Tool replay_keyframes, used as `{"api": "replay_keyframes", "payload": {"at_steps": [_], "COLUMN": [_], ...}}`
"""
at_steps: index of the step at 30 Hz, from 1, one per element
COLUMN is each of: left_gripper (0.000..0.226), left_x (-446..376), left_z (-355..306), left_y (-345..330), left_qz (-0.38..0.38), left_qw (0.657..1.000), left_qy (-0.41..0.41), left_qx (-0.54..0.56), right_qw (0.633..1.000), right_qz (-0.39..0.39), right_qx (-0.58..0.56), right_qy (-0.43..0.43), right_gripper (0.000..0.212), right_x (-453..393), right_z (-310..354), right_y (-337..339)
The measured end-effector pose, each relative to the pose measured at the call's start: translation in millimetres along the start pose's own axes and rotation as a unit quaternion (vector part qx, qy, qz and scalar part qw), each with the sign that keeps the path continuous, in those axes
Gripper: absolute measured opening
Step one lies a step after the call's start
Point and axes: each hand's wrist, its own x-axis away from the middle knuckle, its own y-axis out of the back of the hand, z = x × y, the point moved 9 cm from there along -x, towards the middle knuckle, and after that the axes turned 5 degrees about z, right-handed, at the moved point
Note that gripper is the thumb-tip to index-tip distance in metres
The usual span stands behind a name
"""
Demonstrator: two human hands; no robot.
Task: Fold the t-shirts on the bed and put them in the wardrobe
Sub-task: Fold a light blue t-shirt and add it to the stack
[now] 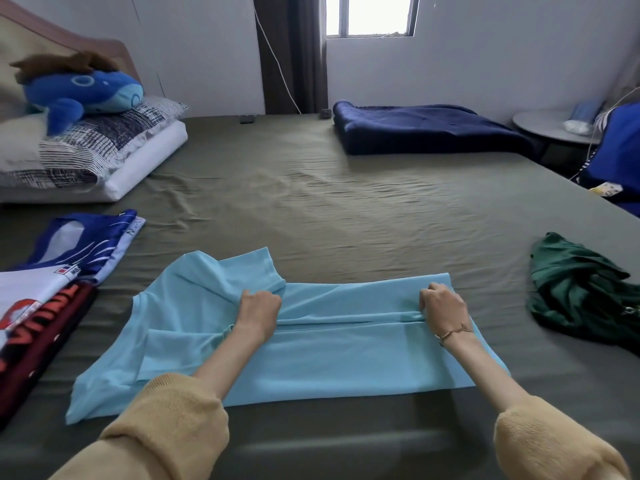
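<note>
Two hands work one garment at the 6 o'clock edge of the bed point(311, 202). At 9 o'clock, a printed shirt stack point(52, 282) lies flat, white and dark red with a blue jersey at its far end; behind it, at 10 o'clock, sit pillows point(104, 143) with a blue plush point(83, 91) on top. At centre, the light blue t-shirt point(311, 358) lies spread sideways, collar end to the left, with a long lengthwise fold running between the hands. The left hand point(259, 306) is curled into a fist, gripping bunched fabric near the sleeve at the fold line. The right hand point(441, 304) is likewise curled, pinching the fold near the hem end. Judging by its drape and fine creases, the fabric is thin, light and limp; it should slide readily on the sheet and will not hold a crease unaided, so grip at both ends of the fold line and keep it taut between them. At 12 o'clock, a navy blanket point(422, 128) lies folded. At 3 o'clock, a green shirt point(581, 299) lies crumpled, not yet folded. No wardrobe is in view; no container is visible, so contents cannot be reported.
</note>
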Motion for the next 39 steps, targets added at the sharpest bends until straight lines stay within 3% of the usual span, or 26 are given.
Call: {"api": "replay_keyframes", "payload": {"at_steps": [3,5,7,10,16,19,22,26,28,33,36,37,39], "left_gripper": [0.033,0.044,0.054,0.058,0.063,0.064,0.055,0.028,0.020,0.027,0.003,0.009,0.012], "left_x": [3,1,1,3,0,-3,0,11,10,10,7,7,5], "left_z": [-19,-47,-74,-81,-66,-70,-77,-88,-94,-108,-106,-106,-103], "left_y": [14,5,-14,-38,-39,-29,-11,21,26,30,25,22,17], "left_qz": [-0.080,-0.049,0.027,0.075,0.066,0.027,-0.044,-0.194,-0.225,-0.214,-0.179,-0.165,-0.142], "left_qw": [0.987,0.967,0.959,0.962,0.960,0.968,0.969,0.943,0.941,0.946,0.940,0.939,0.929], "left_qy": [-0.021,-0.084,-0.131,-0.133,-0.098,-0.113,-0.154,-0.210,-0.211,-0.194,-0.190,-0.188,-0.190], "left_qx": [0.141,0.237,0.250,0.226,0.254,0.224,0.188,0.169,0.138,0.146,0.219,0.235,0.285], "right_qw": [0.994,0.989,0.981,0.983,0.983,0.985,0.992,0.977,0.974,0.977,0.979,0.979,0.980], "right_qz": [-0.009,0.068,0.143,0.165,0.171,0.146,0.068,0.061,0.052,0.007,-0.010,-0.028,-0.024], "right_qx": [-0.096,-0.095,-0.062,-0.031,-0.059,-0.081,-0.103,-0.182,-0.169,-0.100,-0.046,-0.030,-0.024], "right_qy": [0.043,0.094,0.115,0.075,-0.023,-0.033,-0.022,0.092,0.143,0.186,0.196,0.201,0.198], "right_gripper": [0.035,0.046,0.054,0.059,0.065,0.060,0.046,0.033,0.029,0.015,0.037,0.037,0.018], "right_x": [2,5,9,13,19,16,14,15,16,11,11,13,15], "right_z": [26,51,66,59,23,17,9,14,18,18,18,18,17], "right_y": [-4,-20,-40,-53,-53,-44,-27,-17,-14,-8,-4,0,6]}}
